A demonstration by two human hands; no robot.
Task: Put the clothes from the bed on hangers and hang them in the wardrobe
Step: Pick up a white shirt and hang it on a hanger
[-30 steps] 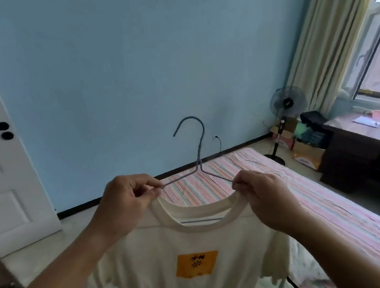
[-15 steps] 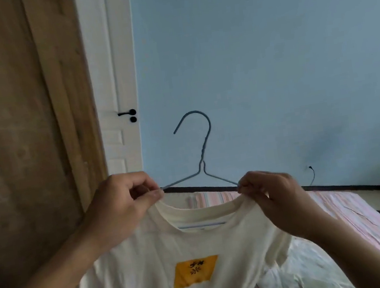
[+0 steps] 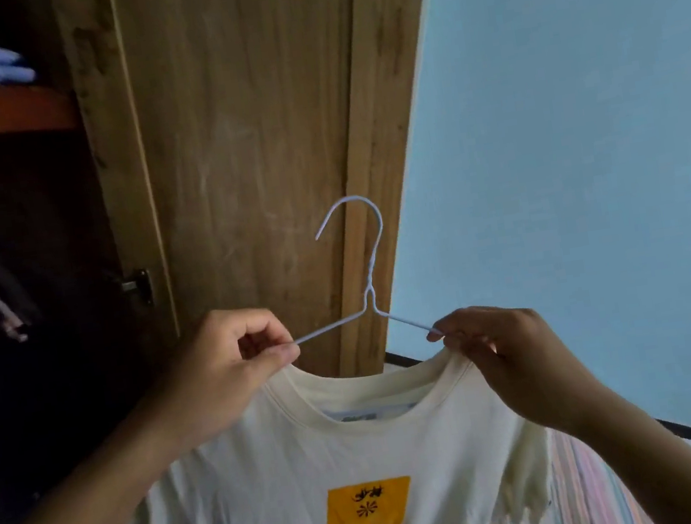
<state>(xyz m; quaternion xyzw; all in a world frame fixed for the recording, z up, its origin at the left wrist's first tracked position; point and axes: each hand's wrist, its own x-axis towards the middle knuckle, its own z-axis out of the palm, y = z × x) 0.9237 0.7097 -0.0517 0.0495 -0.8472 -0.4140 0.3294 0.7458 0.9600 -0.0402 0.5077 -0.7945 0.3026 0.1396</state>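
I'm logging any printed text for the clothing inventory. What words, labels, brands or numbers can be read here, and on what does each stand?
No text here can be read.
Orange patch on the cream T-shirt: dark marks, perhaps characters, above a small burst design; too blurred to read.
Neck label inside the collar: mostly hidden and too small to read.
Wire hanger, wardrobe door: no lettering visible.

Two bare forearms enter from the lower edge, one at lower left and one at lower right, each ending in a bare hand. Left hand (image 3: 222, 377): no sleeve, cuff, watch, bracelet or ring shows along the visible forearm, wrist or knuckles. Right hand (image 3: 522, 361): likewise uncovered from forearm to fingers (image 3: 446, 329), with no glove or jewellery visible. Nails short where seen. No other part of the person's body or clothing appears.
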